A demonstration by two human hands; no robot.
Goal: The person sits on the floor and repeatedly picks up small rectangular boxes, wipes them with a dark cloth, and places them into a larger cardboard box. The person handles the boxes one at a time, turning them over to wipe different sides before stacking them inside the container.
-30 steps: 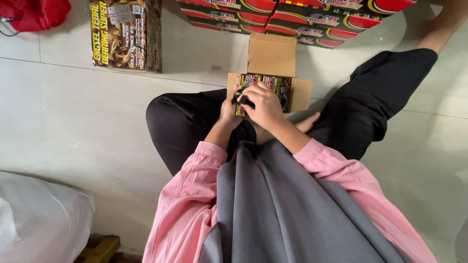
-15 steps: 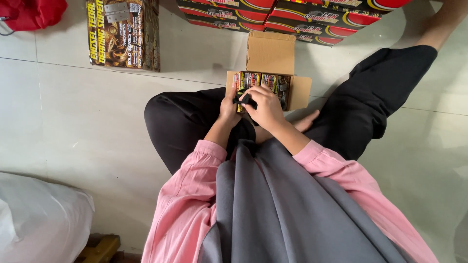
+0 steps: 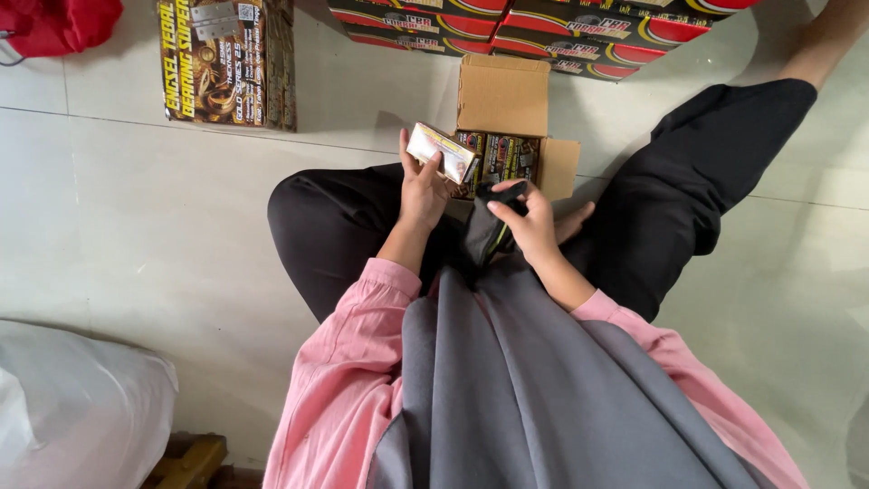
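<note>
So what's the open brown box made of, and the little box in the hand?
The open brown box looks like plain cardboard: matte tan flaps with folded creases. The little box in the left hand seems to be thin printed card, a bit glossy, with sharp folded edges. The dark thing under the right hand looks soft, maybe cloth or plastic; it is hard to tell.

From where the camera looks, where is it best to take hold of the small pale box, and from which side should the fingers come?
Probably across its two long narrow sides, coming from below, as the left hand does now. The small pale box is flat and oblong, lifted clear above the open carton and tilted, so its long sides are free. Its right end points toward the carton, which leaves less room there.
</note>
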